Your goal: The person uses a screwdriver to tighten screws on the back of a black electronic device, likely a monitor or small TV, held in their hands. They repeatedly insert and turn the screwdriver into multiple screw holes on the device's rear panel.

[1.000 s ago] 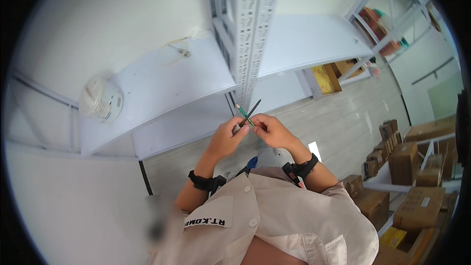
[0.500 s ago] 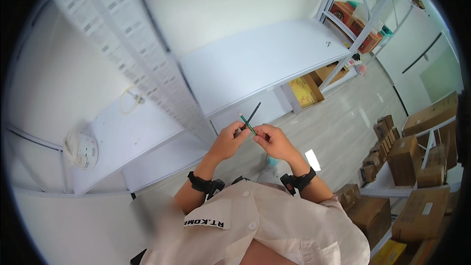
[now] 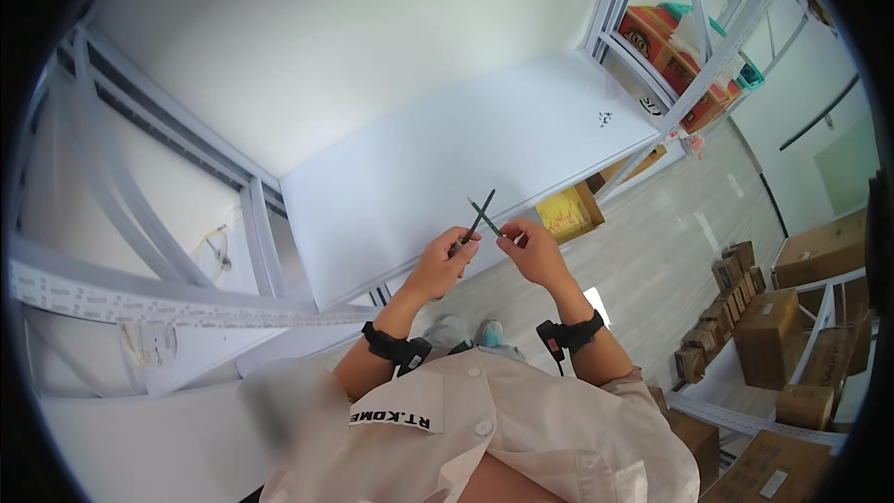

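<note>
Grips dark stick [image 3: 489, 198] in curled left hand [image 3: 441, 265]; pinches green pencil [image 3: 491, 222] in right hand [image 3: 535, 256]. Crosses both in view over near edge of white shelf [image 3: 419, 172], with floor [image 3: 643, 242] stretching right.

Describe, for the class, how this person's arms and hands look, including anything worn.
The left hand and right hand are ungloved. Each wrist wears a black strap with a small dark module. The beige shirt leaves both forearms bare.

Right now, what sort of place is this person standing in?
Probably a storeroom: there is a long white shelf on a metal frame, brown cardboard boxes at right, and a red carton beyond.
</note>
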A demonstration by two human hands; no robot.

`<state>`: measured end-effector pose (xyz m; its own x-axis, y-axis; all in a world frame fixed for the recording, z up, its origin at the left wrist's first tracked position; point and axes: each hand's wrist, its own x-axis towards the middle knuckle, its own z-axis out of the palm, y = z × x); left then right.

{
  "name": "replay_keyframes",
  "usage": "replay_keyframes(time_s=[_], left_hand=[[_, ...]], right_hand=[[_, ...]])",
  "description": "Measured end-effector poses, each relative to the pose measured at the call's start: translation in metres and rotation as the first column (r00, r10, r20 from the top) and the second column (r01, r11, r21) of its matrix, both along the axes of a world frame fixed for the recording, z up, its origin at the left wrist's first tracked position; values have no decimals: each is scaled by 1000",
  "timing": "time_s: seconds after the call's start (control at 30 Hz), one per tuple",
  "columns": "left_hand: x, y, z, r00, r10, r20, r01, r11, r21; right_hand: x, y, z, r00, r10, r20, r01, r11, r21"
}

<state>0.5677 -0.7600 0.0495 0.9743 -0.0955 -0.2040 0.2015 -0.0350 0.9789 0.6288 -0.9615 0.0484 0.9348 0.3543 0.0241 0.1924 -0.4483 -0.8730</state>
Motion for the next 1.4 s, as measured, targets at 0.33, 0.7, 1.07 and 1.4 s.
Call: replay_keyframes(time_s=[0.33,0.7,1.07,1.4], left_hand=[[124,22,2,998,47,46,-51,996,70],[251,-7,-29,983,180,-47,-176,982,74],[316,-122,-33,930,367,-14,-368,930,-22],[255,-138,-23,749,660,-59,-662,742,-111]], right_hand=[[169,2,-80,984,-180,19,178,943,-281],[308,-51,-101,971,-228,68,230,824,-519],[466,-132,-117,963,15,269,140,825,-548],[410,-89,-58,912,293,287,-102,839,-535]])
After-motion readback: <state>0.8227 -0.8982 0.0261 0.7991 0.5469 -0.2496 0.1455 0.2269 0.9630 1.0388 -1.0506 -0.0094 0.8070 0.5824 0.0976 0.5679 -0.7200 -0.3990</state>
